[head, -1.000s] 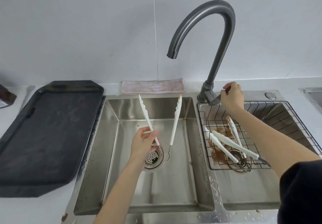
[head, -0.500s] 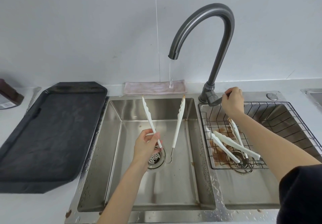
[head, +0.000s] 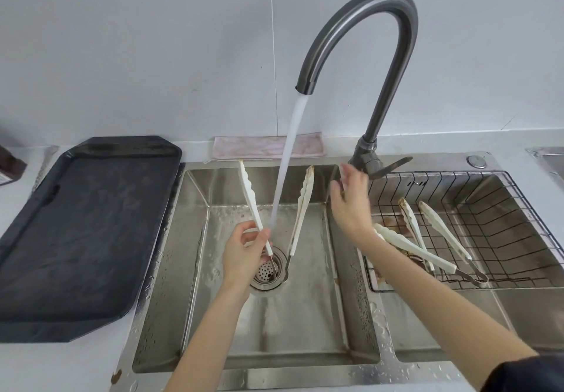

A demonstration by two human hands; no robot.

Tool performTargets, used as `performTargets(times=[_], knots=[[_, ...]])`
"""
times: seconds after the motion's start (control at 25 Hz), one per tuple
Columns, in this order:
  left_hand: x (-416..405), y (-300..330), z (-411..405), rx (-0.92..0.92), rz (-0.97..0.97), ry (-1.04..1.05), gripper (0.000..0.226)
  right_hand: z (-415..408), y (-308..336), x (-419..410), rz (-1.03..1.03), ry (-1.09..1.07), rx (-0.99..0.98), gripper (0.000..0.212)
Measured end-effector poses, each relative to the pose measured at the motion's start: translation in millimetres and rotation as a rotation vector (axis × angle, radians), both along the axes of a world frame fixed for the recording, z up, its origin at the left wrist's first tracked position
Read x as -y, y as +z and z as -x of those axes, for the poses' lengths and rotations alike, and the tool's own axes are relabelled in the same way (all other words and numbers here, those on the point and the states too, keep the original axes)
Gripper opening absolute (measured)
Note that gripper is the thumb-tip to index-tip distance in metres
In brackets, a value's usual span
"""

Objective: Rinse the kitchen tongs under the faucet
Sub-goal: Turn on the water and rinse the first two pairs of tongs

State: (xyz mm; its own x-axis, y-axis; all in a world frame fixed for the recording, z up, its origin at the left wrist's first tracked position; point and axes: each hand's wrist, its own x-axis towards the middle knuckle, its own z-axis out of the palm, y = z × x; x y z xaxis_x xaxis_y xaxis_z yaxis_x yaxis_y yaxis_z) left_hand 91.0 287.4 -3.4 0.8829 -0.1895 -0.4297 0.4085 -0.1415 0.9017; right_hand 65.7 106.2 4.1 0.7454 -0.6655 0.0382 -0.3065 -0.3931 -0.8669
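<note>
Left hand (head: 244, 257) grips white tongs (head: 302, 208) over the sink (head: 305, 324) drain, water running between the arms.
Right hand (head: 351, 205) relaxed, empty, beside the faucet (head: 384, 92); wire basket (head: 518, 208) with more tongs right, dark tray (head: 76, 233) left.

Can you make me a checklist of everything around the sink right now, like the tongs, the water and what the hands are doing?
Surface: steel double sink, wet, on a pale counter.
Job's things: white tongs held spread open, tips up, over the drain; faucet running, the stream falls between the two arms.
Clutter: two more tongs in the wire basket, stained; black tray at left; pink cloth behind the sink.
Hands: left hand pinches one tong arm; right hand open, blurred, off the faucet lever.
Cables: nothing seen.
Surroundings: plain white wall.
</note>
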Motion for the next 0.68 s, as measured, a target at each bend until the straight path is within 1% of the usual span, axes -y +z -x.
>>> performTargets(times=[0.04, 0.08, 0.12, 0.16, 0.2, 0.24, 0.36, 0.48, 0.6, 0.68], knots=[[-3, 0, -1, 0.011, -0.014, -0.004, 0.018, -8, -6, -14, -0.268, 0.045, -0.05, 0.043], [-7, -2, -2, 0.022, -0.032, -0.003, 0.019, -19, -11, -25, -0.572, 0.036, -0.087, 0.039], [-10, -2, -3, 0.036, -0.052, -0.003, 0.017, -29, -15, -32, -0.861, -0.006, -0.111, 0.032], [-14, -3, -5, 0.055, -0.081, -0.003, 0.015, -37, -17, -38, -1.089, -0.048, -0.116, 0.027], [-19, -5, -8, 0.08, -0.12, -0.005, 0.015, -44, -20, -42, -1.227, -0.071, -0.121, 0.028], [-22, -6, -11, 0.102, -0.163, -0.006, 0.015, -50, -24, -46, -1.317, -0.078, -0.123, 0.03], [-29, -14, -20, 0.122, -0.251, 0.006, 0.018, -64, -39, -56, -1.424, -0.085, -0.162, 0.038], [-31, -25, -30, 0.09, -0.318, -0.004, 0.015, -71, -52, -61, -1.492, -0.135, -0.21, 0.046], [-32, -34, -34, 0.053, -0.342, -0.009, 0.016, -73, -64, -64, -1.509, -0.175, -0.252, 0.044], [-34, -41, -36, 0.019, -0.333, -0.003, 0.019, -76, -73, -61, -1.514, -0.184, -0.291, 0.038]])
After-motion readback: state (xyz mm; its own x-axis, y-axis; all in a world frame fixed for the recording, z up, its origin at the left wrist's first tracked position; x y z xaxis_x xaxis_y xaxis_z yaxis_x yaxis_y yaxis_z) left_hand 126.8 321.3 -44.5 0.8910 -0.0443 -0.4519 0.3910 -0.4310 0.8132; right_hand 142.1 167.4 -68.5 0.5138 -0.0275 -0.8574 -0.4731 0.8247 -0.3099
